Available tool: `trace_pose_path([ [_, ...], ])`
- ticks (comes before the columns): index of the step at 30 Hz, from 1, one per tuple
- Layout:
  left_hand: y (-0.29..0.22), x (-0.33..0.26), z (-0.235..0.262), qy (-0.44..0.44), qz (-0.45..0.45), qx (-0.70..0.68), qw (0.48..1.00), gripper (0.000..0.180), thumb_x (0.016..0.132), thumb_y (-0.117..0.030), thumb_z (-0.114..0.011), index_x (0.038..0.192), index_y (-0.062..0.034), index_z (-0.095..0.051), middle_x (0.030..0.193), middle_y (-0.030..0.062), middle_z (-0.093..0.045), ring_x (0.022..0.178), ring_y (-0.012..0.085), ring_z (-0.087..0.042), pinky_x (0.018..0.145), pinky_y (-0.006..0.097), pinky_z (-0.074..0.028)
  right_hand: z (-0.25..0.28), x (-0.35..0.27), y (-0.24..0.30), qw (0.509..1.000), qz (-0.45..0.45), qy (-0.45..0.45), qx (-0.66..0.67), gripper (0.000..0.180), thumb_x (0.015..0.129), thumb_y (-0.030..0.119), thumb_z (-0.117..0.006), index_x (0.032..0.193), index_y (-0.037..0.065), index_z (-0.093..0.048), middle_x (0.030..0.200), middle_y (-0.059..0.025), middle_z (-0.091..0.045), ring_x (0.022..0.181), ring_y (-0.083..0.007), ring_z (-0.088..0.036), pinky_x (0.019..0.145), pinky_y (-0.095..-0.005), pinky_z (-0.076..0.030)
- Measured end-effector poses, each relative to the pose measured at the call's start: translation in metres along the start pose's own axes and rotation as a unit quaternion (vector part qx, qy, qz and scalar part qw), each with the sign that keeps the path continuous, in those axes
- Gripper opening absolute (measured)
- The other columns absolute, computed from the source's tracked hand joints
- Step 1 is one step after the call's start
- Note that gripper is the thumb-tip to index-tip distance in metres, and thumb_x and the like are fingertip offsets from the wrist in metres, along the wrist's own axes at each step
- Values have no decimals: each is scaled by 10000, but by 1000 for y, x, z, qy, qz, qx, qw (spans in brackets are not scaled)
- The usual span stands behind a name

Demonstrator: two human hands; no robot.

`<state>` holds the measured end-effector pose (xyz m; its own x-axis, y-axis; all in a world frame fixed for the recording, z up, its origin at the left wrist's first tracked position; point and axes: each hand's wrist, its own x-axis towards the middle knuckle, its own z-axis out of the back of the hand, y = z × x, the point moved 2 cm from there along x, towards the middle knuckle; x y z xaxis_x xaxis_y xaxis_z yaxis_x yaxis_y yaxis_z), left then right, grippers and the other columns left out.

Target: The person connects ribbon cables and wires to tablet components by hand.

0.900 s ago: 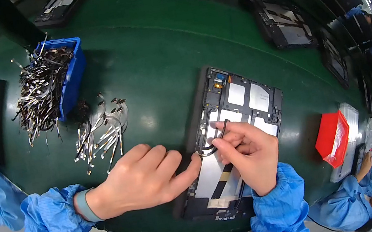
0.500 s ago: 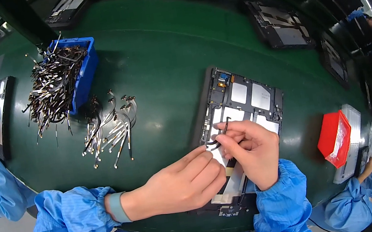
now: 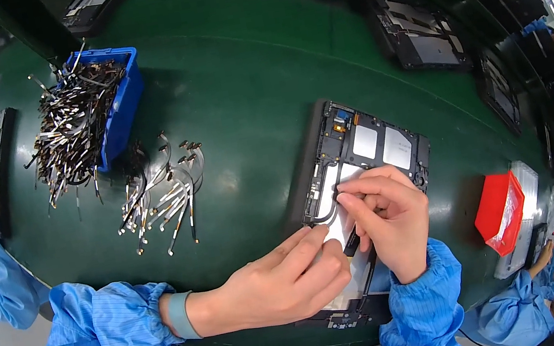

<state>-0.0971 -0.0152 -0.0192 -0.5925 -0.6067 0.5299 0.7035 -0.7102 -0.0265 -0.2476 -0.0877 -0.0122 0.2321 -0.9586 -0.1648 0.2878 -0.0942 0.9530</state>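
Both hands work over an opened tablet (image 3: 362, 158) lying on the green bench (image 3: 238, 69). The left hand (image 3: 281, 286) has thumb and forefinger pinched together on a thin dark cable (image 3: 326, 217), directly at its fingertips. The right hand (image 3: 390, 216), fingers curled together, presses down just beside it. The cable's long axis runs away from both hands, along the tablet's left edge.
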Motion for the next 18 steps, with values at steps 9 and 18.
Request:
trace_pose_path([
  [9, -7, 6, -5, 24, 17, 23, 999, 104, 772, -132, -582, 813, -37, -578, 1020, 154, -664, 983, 245, -642, 825, 264, -524, 9, 2, -4, 1000, 15, -16, -14, 102, 822, -26, -686, 923, -31, -696, 891, -60, -590, 520, -47, -540, 372, -184, -409],
  [18, 23, -19, 12, 27, 17, 20, 999, 90, 764, -130, -582, 779, -42, -573, 989, 149, -671, 971, 243, -649, 819, 262, -528, -32, 18, 9, 998, 39, -46, -36, 86, 799, -41, -702, 885, -39, -699, 805, -57, -602, 507, -48, -535, 391, -194, -374],
])
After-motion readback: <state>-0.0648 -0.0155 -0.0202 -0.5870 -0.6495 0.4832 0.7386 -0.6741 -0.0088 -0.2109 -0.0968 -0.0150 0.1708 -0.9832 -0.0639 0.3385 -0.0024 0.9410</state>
